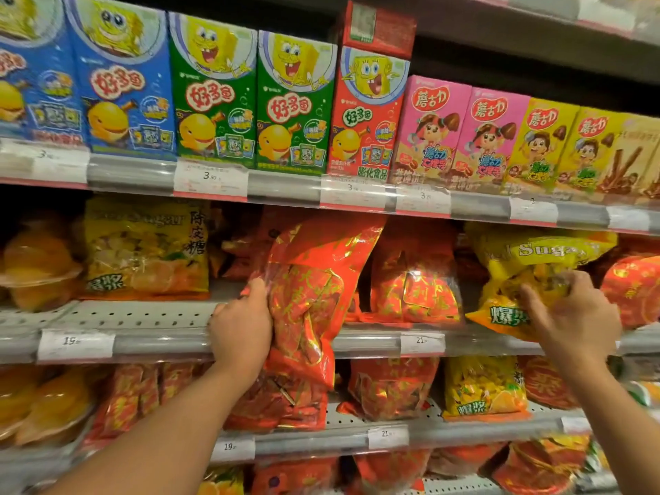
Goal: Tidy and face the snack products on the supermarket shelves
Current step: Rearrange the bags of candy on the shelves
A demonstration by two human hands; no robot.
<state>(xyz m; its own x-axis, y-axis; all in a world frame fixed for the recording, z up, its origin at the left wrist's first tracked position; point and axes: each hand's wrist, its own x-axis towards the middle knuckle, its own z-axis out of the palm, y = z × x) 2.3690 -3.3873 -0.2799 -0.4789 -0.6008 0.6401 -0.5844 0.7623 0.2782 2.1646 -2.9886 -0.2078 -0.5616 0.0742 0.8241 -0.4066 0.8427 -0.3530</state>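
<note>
My left hand (241, 325) grips the left edge of a red and gold candy bag (314, 291). That bag is tilted and hangs out over the front rail of the middle shelf (150, 316). My right hand (568, 316) holds a yellow candy bag (528, 266) at its lower part; the bag leans forward at the shelf's right end. Between the two bags another red candy bag (414, 284) stands on the shelf. A yellow and orange candy bag (146, 248) stands upright at the left.
The top shelf carries blue, green and red cartoon snack boxes (214, 91) and pink and yellow biscuit boxes (460, 137) in a row. A small red box (378, 28) lies on top of them. The lower shelf (357, 434) holds more red and yellow bags. Price labels line every rail.
</note>
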